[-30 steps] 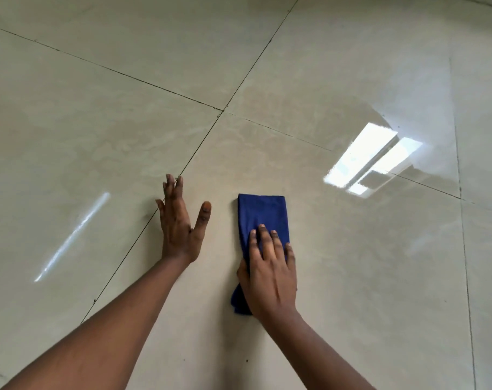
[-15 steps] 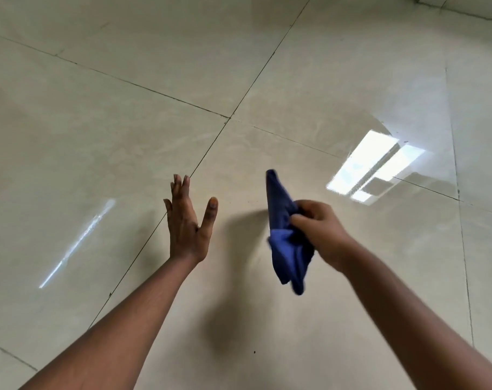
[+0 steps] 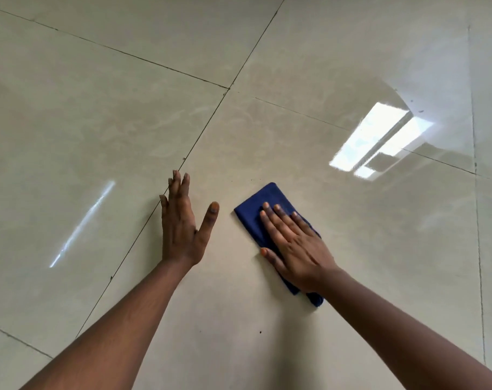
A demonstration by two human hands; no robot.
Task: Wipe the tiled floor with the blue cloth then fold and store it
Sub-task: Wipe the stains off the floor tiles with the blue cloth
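Right hand lies flat, palm down, fingers extended and slightly spread, pressing the folded blue cloth against the tiled floor; not clenched around it. Cloth protrudes beyond the fingertips and behind the wrist. Left hand released, open and flat on the floor just beside the cloth, thumb splayed toward it, not touching. A grout line runs under the left fingertips.
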